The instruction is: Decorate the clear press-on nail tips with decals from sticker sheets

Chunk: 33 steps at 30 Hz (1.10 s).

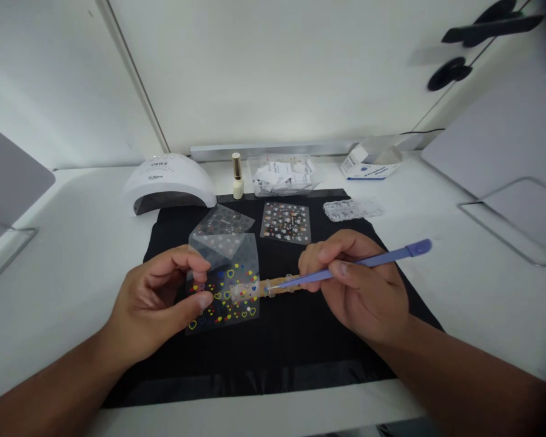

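While the white worktop carries everything, most of the work is laid on a black mat spread from its near edge toward the back wall. Along the mat's far edge a white nail lamp is seen at the left corner, a small polish bottle beside it, then a clear tub of wipes, with an open carton further right.

On the mat's left half a clear sticker sheet printed with coloured hearts is pinned at its left edge by the left hand, thumb and forefinger closed on it, its film peeled up behind the fingers. A second sticker sheet lies untouched toward the far edge.

A pale wooden stick with clear nail tips is laid across the mat's middle, its long axis running left to right, one end over the heart sheet. The right hand is closed in a pen grip on lilac tweezers, whose points are aimed leftward at that stick, touching or just above it. The heart sheet therefore lies left of the tweezer points, nearer the left hand.
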{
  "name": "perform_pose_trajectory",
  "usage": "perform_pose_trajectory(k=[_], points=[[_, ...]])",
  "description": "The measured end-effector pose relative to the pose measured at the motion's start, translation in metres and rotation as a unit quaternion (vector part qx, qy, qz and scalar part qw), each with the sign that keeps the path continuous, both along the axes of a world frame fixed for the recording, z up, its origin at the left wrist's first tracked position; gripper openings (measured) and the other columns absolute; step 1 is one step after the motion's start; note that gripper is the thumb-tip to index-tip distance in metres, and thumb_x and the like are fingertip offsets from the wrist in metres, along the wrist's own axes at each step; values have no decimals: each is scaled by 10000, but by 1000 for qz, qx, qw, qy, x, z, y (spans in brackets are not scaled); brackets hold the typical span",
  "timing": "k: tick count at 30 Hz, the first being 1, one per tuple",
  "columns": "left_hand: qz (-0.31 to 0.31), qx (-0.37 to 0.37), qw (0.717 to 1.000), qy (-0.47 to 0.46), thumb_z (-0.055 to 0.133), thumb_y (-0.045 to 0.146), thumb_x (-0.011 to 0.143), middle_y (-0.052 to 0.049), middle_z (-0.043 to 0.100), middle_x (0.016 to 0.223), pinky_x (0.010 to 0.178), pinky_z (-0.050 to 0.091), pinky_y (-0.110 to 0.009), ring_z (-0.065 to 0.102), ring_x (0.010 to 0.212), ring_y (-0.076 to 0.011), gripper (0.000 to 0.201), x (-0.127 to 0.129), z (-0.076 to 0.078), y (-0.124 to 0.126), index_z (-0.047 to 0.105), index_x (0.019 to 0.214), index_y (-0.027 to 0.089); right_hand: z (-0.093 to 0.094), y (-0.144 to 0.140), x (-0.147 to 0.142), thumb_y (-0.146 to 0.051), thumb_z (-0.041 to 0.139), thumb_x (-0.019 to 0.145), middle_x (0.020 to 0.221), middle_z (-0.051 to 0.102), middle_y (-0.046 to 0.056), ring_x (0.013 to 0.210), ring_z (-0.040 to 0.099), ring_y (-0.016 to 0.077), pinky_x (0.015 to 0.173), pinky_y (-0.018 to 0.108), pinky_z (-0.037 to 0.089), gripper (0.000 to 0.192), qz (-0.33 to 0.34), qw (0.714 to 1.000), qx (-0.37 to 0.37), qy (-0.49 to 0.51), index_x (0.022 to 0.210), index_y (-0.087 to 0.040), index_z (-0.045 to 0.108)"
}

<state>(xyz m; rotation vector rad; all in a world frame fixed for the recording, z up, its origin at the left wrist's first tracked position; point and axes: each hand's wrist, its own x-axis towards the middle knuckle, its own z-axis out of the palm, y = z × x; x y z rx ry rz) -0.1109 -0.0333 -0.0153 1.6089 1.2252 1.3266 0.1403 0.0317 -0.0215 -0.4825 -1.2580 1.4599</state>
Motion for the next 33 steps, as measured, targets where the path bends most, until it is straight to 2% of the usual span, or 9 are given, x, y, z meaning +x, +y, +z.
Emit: perform_pose_trajectory(k=[15, 21, 28, 30, 33], points=[[-7, -8, 1000, -6, 724, 112, 742, 14, 583, 791, 651, 477, -203, 557, 734, -114, 247, 0, 2, 2, 672, 940, 250, 1, -1, -1, -251, 656, 824, 561, 636, -18, 512, 575, 141, 515, 283, 456, 58, 6, 1000, 13, 12, 849, -223, 700], [11, -21, 999, -26, 736, 127, 735, 16, 594, 813, 648, 481, -205, 558, 744, -119, 255, -4, -1, 2, 682, 944, 263, 0, 0, -1, -221, 642, 817, 568, 639, -18, 516, 586, 135, 521, 274, 459, 66, 14, 1000, 4, 22, 836, -215, 705], [91, -111, 979, -145, 736, 284, 750, 2, 631, 747, 592, 450, -186, 550, 672, -108, 145, -11, -5, 14, 698, 868, 209, -2, 4, 0, -197, 620, 790, 548, 644, -14, 507, 588, 134, 524, 267, 467, 75, 22, 999, -30, 17, 804, -208, 692], [114, -136, 974, -143, 725, 298, 760, 8, 627, 720, 580, 430, -179, 540, 653, -100, 138, -14, -7, 21, 681, 847, 200, -4, 6, -1, -193, 616, 776, 544, 641, -16, 502, 589, 133, 514, 261, 466, 75, 19, 999, -37, 11, 797, -203, 687], [127, -167, 974, -81, 702, 322, 780, 27, 586, 671, 540, 382, -184, 499, 605, -95, 150, -19, -11, 29, 641, 829, 193, -7, 9, -2, -192, 615, 748, 542, 636, -19, 489, 592, 132, 491, 254, 463, 70, 10, 999, -48, -9, 775, -194, 679]])
